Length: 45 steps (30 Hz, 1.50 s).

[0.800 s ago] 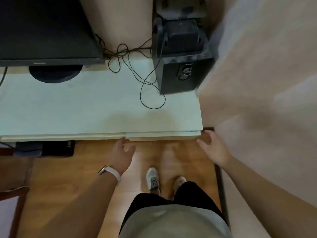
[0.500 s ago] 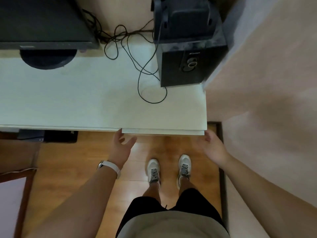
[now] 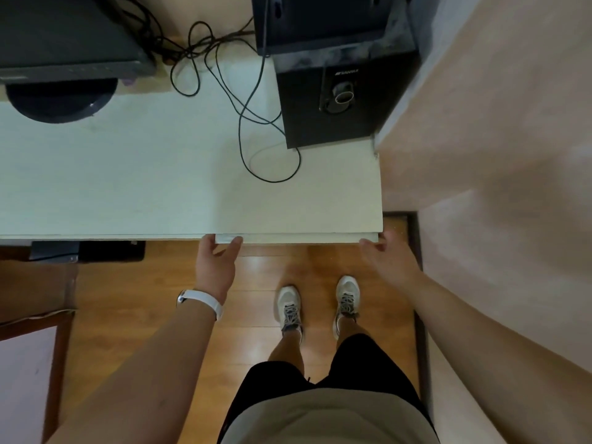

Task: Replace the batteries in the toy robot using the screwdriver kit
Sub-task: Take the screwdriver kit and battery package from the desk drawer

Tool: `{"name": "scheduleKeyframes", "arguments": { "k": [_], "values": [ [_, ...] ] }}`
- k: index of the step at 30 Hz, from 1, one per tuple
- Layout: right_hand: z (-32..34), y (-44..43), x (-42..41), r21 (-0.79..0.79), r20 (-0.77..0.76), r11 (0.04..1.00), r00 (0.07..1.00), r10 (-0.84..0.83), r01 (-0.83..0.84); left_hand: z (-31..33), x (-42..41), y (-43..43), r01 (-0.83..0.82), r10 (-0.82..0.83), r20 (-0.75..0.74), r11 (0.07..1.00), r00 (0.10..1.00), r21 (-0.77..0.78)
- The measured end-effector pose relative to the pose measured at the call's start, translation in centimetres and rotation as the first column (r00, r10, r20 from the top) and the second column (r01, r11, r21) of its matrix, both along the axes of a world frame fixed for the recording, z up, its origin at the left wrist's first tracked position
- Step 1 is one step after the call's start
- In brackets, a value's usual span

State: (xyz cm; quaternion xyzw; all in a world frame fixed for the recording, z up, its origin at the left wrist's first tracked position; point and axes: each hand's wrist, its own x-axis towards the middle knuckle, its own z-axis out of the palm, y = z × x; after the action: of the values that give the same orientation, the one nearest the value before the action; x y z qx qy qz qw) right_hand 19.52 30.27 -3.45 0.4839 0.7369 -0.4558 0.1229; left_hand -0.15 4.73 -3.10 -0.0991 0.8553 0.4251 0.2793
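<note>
Neither the toy robot nor the screwdriver kit shows in the head view. My left hand point(image 3: 217, 262), with a white watch band on the wrist, reaches the left end of a thin white panel point(image 3: 298, 238) that lies just under the front edge of the white desk point(image 3: 144, 187). Its thumb and a fingertip touch the panel's edge. My right hand point(image 3: 386, 259) is at the panel's right end, fingers loosely bent against the corner. Neither hand holds anything loose.
A black speaker point(image 3: 339, 100) stands at the desk's back right, with black cables point(image 3: 250, 123) looping beside it. A monitor and its round base point(image 3: 61, 100) fill the back left. A wall closes the right side; a wooden chair point(image 3: 35, 315) stands at the left.
I have stepped closer to the desk. Both hands have risen from below the desk edge until their fingertips touch the panel under it.
</note>
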Motion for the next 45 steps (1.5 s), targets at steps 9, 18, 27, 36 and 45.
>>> {"name": "scheduleKeyframes", "arguments": {
  "k": [9,18,27,36,45],
  "values": [
    [0.5,-2.1,1.9,-0.011,-0.005,1.0,1.0,-0.016,0.016,0.8,1.3,-2.6,0.107,-0.107,0.019,0.994,0.994,-0.003],
    [1.9,-5.0,4.6,0.005,0.067,0.999,0.997,0.032,-0.033,1.0,3.5,-6.4,0.222,-0.217,0.081,0.973,0.973,-0.057],
    [2.3,-7.4,7.0,0.031,0.101,0.996,0.992,0.08,-0.084,1.6,6.1,-8.6,0.253,-0.244,0.095,0.961,0.965,-0.111],
    [2.7,-8.1,8.1,0.026,0.165,0.985,0.973,0.163,-0.169,1.7,8.3,-10.2,0.273,-0.266,0.07,0.952,0.961,-0.139],
    [2.8,-7.3,8.2,-0.04,0.198,0.97,0.95,0.242,-0.239,1.4,8.9,-10.2,0.202,-0.187,0.115,0.97,0.976,-0.135]
  ]
}}
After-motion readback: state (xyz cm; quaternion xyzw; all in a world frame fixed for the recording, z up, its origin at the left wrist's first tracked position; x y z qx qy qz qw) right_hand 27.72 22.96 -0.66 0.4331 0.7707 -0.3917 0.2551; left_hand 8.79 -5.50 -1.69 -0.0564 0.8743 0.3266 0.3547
